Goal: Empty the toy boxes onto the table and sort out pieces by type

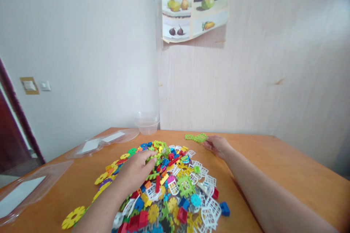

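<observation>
My left hand (140,164) reaches over the middle of a heap of mixed plastic building pieces. Its thumb and forefinger close around a lime-green plastic piece (151,158), partly covered by the fingers. To the right, beyond the heap, my right hand (218,145) has its bent fingers on the edge of a lime-green lattice building piece (201,138) near the back of the table. A similar green lattice piece (188,137) lies just left of that one. Inside the heap, a larger green lattice square (186,185) lies among white window-frame pieces (209,213).
The orange-brown table (273,174) meets the wall behind. Stacked clear tubs (147,122) stand at the back corner. Clear plastic lids (89,146) with white cards lie along the left edge. A yellow flower disc (73,217) is at the front left, a blue brick (224,209) right of the heap.
</observation>
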Motion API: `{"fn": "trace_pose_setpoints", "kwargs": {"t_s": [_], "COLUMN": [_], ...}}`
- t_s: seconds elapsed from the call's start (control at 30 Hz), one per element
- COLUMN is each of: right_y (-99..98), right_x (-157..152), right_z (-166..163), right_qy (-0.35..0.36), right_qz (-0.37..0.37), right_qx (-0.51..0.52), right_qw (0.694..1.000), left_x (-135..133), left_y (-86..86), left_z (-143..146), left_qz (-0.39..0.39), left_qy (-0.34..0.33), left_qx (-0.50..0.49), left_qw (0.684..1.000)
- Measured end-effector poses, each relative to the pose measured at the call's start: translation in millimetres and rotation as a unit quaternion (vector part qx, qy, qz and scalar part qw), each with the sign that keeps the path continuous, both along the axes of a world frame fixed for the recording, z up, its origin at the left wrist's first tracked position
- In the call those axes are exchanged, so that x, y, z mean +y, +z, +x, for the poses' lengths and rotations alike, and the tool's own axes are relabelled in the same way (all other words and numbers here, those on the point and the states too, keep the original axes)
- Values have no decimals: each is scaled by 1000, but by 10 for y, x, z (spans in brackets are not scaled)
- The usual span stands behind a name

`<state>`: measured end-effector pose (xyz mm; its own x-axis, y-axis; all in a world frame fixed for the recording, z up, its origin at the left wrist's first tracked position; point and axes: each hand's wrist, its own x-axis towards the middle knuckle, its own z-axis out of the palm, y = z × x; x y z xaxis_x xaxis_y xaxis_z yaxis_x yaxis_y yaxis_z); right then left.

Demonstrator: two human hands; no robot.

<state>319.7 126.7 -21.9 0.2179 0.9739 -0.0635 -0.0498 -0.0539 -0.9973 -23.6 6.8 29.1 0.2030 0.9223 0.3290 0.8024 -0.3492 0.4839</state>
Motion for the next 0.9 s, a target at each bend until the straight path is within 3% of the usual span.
{"fn": "trace_pose_setpoints", "kwargs": {"t_s": [0.17, 0.33, 0.63, 0.8, 0.9], "right_y": [-78, -43, 192, 424, 530], "right_x": [48, 7, -178, -411, -618], "right_z": [6, 12, -252, -619, -901], "right_qy": [-41, -21, 105, 181, 257], "right_qz": [-16, -34, -9, 42, 97], "right_qx": [48, 26, -71, -117, -152], "right_qw": [998, 999, 992, 976, 949], "left_x": [20, 28, -24, -44, -67], "left_y": [-30, -13, 91, 114, 126], "left_z": [-15, -6, 46, 61, 75], "left_qz": [2, 10, -26, -35, -46], "left_qy": [5, -3, -29, -32, -48], "left_qx": [-8, -22, -99, -119, -137], "left_qw": [1000, 1000, 994, 992, 988]}}
